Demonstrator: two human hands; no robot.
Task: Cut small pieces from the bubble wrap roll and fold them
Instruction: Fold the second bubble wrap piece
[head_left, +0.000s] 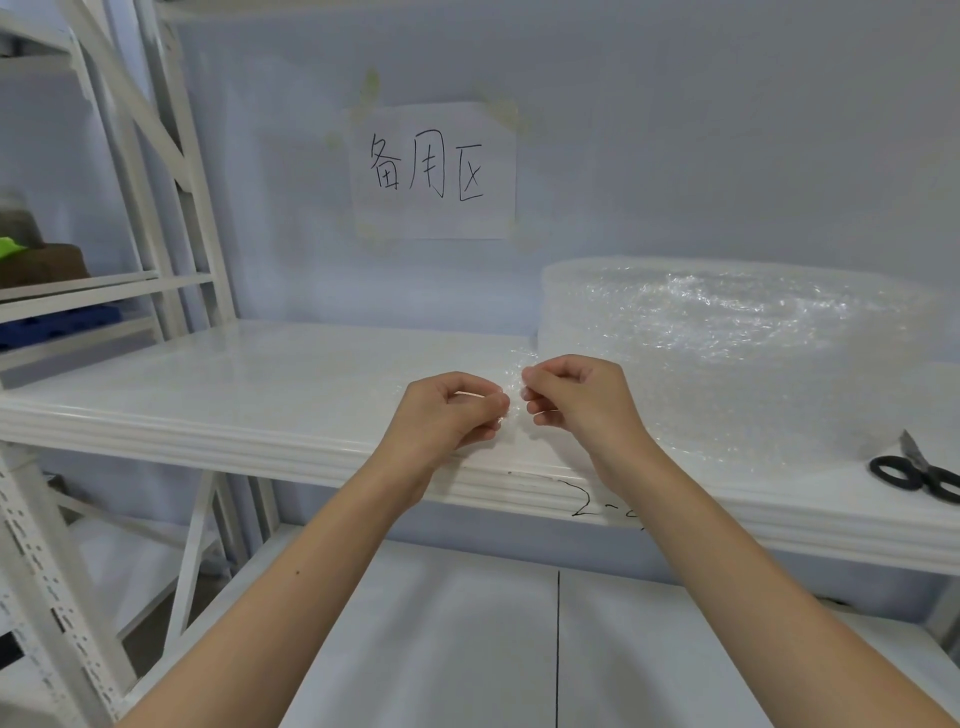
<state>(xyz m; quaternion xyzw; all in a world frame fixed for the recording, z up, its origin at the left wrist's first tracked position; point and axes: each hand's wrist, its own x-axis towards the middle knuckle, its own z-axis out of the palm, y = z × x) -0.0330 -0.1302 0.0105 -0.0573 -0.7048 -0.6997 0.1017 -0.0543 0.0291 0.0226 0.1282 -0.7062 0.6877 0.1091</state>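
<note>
A big clear bubble wrap roll (727, 343) lies on the white shelf (260, 384), at the right. In front of its left end, a small piece of bubble wrap (515, 387) is held between both hands just above the shelf. My left hand (447, 415) pinches its left edge with curled fingers. My right hand (576, 400) pinches its right edge the same way, fingertips almost meeting. The piece is mostly see-through and partly hidden by my fingers. Black-handled scissors (917, 470) lie on the shelf at the far right, untouched.
A paper sign with handwritten characters (434, 169) is taped to the wall behind. Another white rack (104, 218) stands at the left with dark items on its shelves. A lower shelf (467, 634) runs under my forearms.
</note>
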